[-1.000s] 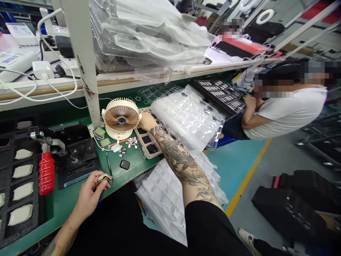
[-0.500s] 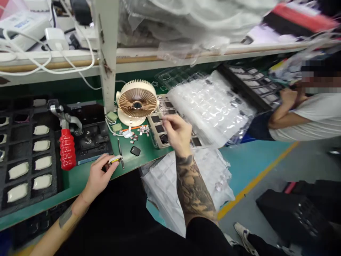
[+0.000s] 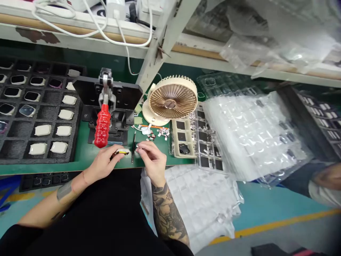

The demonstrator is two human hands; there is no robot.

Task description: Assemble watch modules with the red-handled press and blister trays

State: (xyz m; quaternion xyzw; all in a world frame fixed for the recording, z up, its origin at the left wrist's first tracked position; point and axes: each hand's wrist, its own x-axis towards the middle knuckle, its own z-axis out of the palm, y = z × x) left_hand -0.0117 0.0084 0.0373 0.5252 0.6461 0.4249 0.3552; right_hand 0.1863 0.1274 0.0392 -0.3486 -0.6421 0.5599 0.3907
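My left hand (image 3: 105,161) is closed round a small watch case (image 3: 123,151), whitish on the outside with a yellow strip at its open side. The fingers of my right hand (image 3: 154,160) are pinched together just to the right of it, around a tiny pale piece (image 3: 137,149) too small to name. Between the two hands a pair of dark tweezers (image 3: 133,146) lies on the green table (image 3: 87,153). A toggle press with a red handle (image 3: 102,126) stands behind my left hand.
A black foam tray (image 3: 76,142) with watch cases is at left. A cream fan (image 3: 173,97) stands behind small scattered parts (image 3: 163,132). Right of them are a beige tray (image 3: 174,144), clear plastic trays (image 3: 209,156) and bubble-like sheeting (image 3: 239,135). A co-worker's arm (image 3: 326,179) shows far right.
My right hand has come back from the parts trays to beside the watch case. The view has swung left. The small black square part on the table no longer shows.
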